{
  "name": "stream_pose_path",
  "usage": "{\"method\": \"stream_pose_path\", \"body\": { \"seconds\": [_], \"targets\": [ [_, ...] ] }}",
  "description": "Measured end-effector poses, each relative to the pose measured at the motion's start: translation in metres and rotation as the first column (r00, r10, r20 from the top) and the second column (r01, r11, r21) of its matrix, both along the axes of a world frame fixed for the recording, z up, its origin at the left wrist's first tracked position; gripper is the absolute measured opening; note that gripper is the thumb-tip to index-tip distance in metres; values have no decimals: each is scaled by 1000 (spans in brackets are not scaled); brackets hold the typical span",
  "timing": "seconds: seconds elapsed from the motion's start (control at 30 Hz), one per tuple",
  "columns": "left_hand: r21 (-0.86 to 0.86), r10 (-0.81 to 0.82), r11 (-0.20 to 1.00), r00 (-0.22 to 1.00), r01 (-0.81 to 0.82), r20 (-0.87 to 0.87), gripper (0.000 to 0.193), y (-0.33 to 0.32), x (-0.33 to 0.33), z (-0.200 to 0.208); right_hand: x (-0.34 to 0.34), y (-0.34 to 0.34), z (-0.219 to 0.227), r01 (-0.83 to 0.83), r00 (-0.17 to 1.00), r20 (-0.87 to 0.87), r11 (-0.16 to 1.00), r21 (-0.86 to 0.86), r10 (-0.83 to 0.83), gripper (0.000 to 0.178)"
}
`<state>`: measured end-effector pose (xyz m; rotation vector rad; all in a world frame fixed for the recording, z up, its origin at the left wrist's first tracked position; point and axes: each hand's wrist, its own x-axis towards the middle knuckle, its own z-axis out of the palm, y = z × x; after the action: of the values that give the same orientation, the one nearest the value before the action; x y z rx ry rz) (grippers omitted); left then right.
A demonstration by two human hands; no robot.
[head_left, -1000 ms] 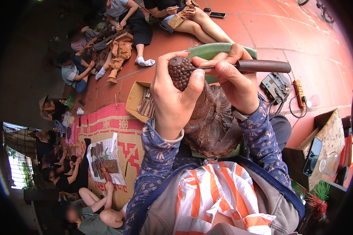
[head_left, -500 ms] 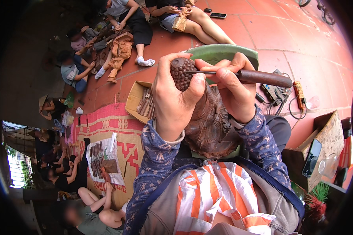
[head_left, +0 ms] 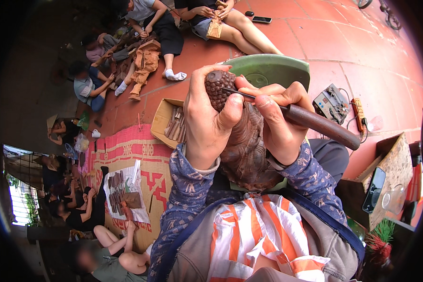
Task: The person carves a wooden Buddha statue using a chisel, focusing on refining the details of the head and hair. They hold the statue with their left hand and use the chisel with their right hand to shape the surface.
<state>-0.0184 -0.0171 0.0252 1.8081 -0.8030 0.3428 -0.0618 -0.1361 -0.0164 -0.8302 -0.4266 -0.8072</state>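
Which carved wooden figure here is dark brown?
The knobbly-headed carved wooden figure held at its head by the person's left hand; the pale tan wooden figure and orange-brown wooden figure, both farther off, are lighter.

I sit over a floor of large reddish-orange tiles point(head_left: 324, 40), on which I see an open tan rectangular box point(head_left: 159, 114) of slim tools. Toward me and left of that box spreads a pink-and-tan patterned woven mat point(head_left: 150, 159) (whether the box rests partly on it, I can't tell), bearing a white sheet point(head_left: 137, 176) set with dark slender pieces. Well right of the box lie a grey control unit with knobs point(head_left: 328, 102) and an orange power strip point(head_left: 357, 110); far beyond it, a black phone point(head_left: 262, 19).
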Motion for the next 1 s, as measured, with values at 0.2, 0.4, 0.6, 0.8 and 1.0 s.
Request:
{"method": "stream_pose_path", "body": {
  "seconds": [0.2, 0.4, 0.6, 0.8, 1.0],
  "targets": [
    [-6, 10, 1000, 1000, -10, -13, 57, -1, -5, 3, 2, -12, -1, -324, 941, -27, 921, 217, 338, 14],
    [-21, 61, 998, 998, -62, -31, 51, -7, -9, 6, 11, -19, 4, -347, 928, -68, 916, 203, 367, 14],
    [-20, 92, 995, 996, -93, -11, 45, -8, -8, 6, 3, -20, 16, -252, 948, -178, 964, 86, 263, 14],
    [-9, 112, 994, 994, -112, -7, 42, -9, -9, 6, 8, -25, 16, -266, 942, -193, 962, 62, 273, 17],
    [-29, 146, 989, 989, -146, -23, 36, -11, -9, 5, 22, -32, 14, -472, 828, -201, 844, 256, 524, 15]
  ]
}}
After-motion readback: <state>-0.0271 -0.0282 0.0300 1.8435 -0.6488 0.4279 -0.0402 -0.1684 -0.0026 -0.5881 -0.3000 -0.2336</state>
